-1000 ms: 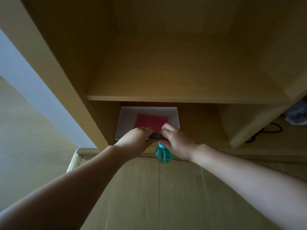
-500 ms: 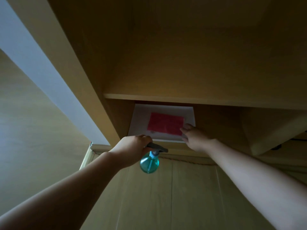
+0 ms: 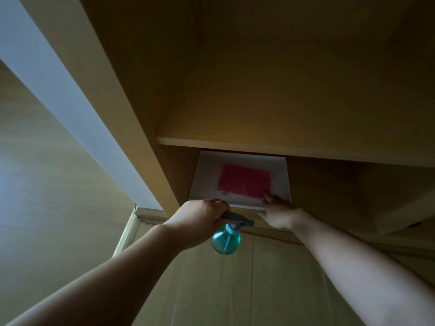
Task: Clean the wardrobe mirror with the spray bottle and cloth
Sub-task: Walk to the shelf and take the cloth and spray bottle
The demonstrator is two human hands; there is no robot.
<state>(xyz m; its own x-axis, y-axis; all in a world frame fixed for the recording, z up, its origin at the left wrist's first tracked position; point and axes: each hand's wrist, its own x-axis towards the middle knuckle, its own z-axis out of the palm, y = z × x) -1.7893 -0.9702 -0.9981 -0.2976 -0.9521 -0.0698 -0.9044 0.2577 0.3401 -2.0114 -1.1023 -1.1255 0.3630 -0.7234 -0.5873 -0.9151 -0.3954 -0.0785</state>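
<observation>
As right fingers [image 3: 267, 197] touch it, cloth [image 3: 244, 181] lies flat.

A wooden shelf board [image 3: 235, 147] is spanning the cabinet between upright side panels [image 3: 113, 102], a flat white sheet or tray [image 3: 207, 182] is lying in the recess beneath it, a pale wall strip [image 3: 54, 85] is running diagonally at left, and wood-grain panels [image 3: 223, 290] are filling the foreground.

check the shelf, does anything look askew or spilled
Nothing spilled or damaged. The red cloth lies flat but off-centre, toward the right of the white sheet. The spray bottle hangs from the left hand.
</observation>
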